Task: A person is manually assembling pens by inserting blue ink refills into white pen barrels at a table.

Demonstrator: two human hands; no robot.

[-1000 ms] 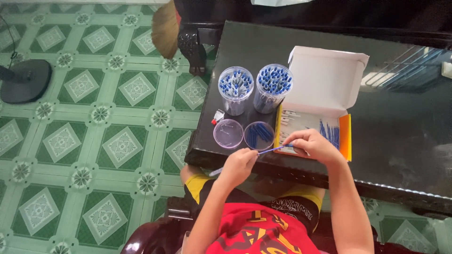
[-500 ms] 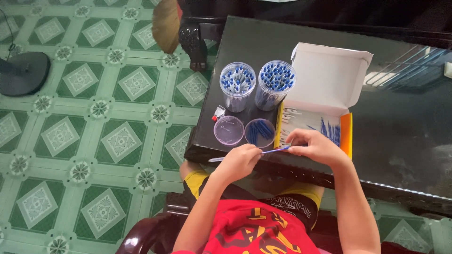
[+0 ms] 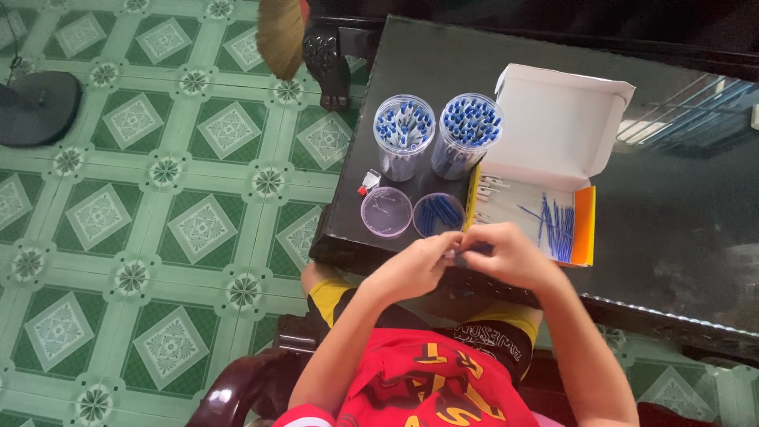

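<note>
Seen from above, seated at a dark glossy table (image 3: 680,205); left hand (image 3: 417,265) and right hand (image 3: 510,257) brought together at the near edge, fingertips meeting, pinching a small pen part (image 3: 451,253) between them; part mostly hidden by the fingers, kind hard to tell. Just beyond the hands, two shallow round lids: left lid (image 3: 386,212) clear and purplish with a few tiny bits inside, right lid (image 3: 439,214) holding short blue pieces. Farther back, two clear jars side by side, upright: left jar (image 3: 403,136) packed with blue-and-white pens, right jar (image 3: 468,134) packed with blue-capped pens. Right of the lids, an open white box (image 3: 553,126) with flap raised, orange along its right edge; inside, thin blue refills (image 3: 557,225) to the right, pale parts to the left. Small red-and-white bit (image 3: 369,183) near the table's left edge, beside the left lid. Green patterned tile floor (image 3: 158,221) to the left; dark fan base (image 3: 38,107) at far left.
</note>
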